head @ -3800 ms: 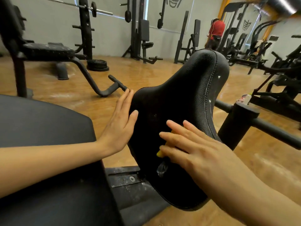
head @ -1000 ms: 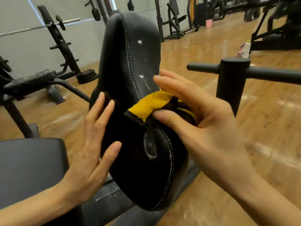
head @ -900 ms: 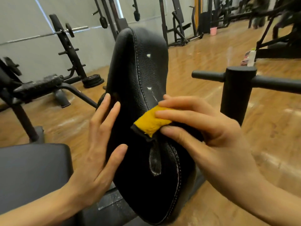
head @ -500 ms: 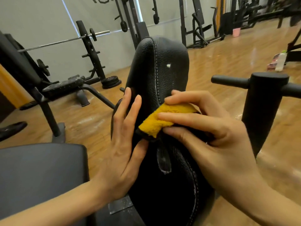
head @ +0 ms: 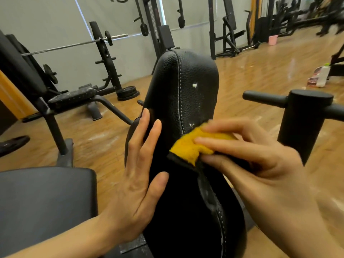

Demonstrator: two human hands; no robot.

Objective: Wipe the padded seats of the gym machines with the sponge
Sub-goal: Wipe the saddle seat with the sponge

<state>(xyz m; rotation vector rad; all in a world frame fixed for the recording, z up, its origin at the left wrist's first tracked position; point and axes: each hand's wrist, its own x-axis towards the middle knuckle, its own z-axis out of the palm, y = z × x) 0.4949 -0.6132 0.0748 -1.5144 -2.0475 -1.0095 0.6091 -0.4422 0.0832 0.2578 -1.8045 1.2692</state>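
While the left hand (head: 141,175) lies flat and open against the upright black padded seat (head: 188,101), the right hand (head: 260,164) pinches the yellow sponge (head: 189,146) against its stitched seam — mid-wipe. White specks above the sponge remain, so this pad looks unfinished — other machines likely wait.

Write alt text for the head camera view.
A right hand presses a yellow sponge against a black padded seat while the left hand lies flat on its side. Gym machines stand behind on a wooden floor.
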